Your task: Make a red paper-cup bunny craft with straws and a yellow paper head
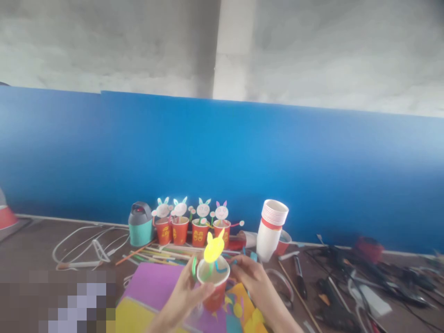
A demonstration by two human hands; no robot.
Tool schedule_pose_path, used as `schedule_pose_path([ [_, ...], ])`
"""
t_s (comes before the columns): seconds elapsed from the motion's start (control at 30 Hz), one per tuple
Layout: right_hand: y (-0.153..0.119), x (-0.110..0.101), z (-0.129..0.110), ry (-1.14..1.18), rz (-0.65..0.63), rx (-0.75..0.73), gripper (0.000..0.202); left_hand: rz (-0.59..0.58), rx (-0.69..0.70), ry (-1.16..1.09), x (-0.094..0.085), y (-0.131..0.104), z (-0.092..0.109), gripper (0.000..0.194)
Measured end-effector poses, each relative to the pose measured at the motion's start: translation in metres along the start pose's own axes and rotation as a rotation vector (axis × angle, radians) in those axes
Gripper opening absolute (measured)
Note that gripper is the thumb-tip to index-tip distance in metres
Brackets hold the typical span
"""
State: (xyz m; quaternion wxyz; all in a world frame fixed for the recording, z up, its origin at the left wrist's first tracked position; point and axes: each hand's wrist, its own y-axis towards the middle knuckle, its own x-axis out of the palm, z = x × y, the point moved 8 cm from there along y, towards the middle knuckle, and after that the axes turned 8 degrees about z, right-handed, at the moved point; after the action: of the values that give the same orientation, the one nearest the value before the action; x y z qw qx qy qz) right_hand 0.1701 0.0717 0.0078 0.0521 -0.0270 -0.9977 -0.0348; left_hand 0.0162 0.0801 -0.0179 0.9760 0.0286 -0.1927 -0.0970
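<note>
My left hand (pixel 192 289) is wrapped round a red paper cup (pixel 215 298) with a white rim, its mouth tilted toward me. A yellow paper rabbit head (pixel 214 248) stands up from the cup on a green stem. At the cup's right side, my right hand (pixel 249 273) pinches the end of a blue pipe cleaner (pixel 234 262); a bent blue length (pixel 219 268) shows inside the cup. A green piece (pixel 194 266) sticks out by my left fingers. Behind, a row of several red cups (pixel 200 233) carries pale rabbit heads.
Coloured pipe cleaners (pixel 159 255) lie before the row. A teal-and-grey container (pixel 140 226) stands left, stacked white cups (pixel 270 231) right. Purple paper (pixel 152 283) and yellow-orange cut paper (pixel 239 305) lie under my hands. Cables and a black glue gun (pixel 335 305) crowd the right.
</note>
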Motion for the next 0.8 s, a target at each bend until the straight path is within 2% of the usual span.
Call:
schedule_pose_path([
  [0.2, 0.005, 0.0, 0.011, -0.043, -0.005, -0.039, 0.034, 0.092, -0.071, 0.157, -0.01, 0.013, -0.01, 0.044],
  [0.27, 0.005, 0.002, 0.013, -0.074, -0.015, -0.036, 0.036, 0.158, -0.066, 0.21, -0.012, 0.016, -0.012, 0.039],
  [0.37, 0.002, 0.003, 0.011, -0.08, 0.02, -0.037, 0.035, 0.241, -0.015, 0.247, -0.014, 0.014, -0.003, 0.033],
  [0.47, -0.003, 0.003, 0.011, 0.021, 0.111, -0.011, 0.034, 0.258, 0.074, 0.228, -0.012, 0.008, 0.012, 0.029],
  [0.6, -0.009, 0.004, 0.019, 0.157, 0.222, 0.079, 0.033, 0.305, 0.039, 0.197, -0.018, 0.001, 0.009, 0.032],
  [0.8, -0.014, 0.008, 0.018, 0.227, 0.239, 0.104, 0.029, 0.39, -0.043, 0.134, -0.022, -0.006, 0.0, 0.04],
])
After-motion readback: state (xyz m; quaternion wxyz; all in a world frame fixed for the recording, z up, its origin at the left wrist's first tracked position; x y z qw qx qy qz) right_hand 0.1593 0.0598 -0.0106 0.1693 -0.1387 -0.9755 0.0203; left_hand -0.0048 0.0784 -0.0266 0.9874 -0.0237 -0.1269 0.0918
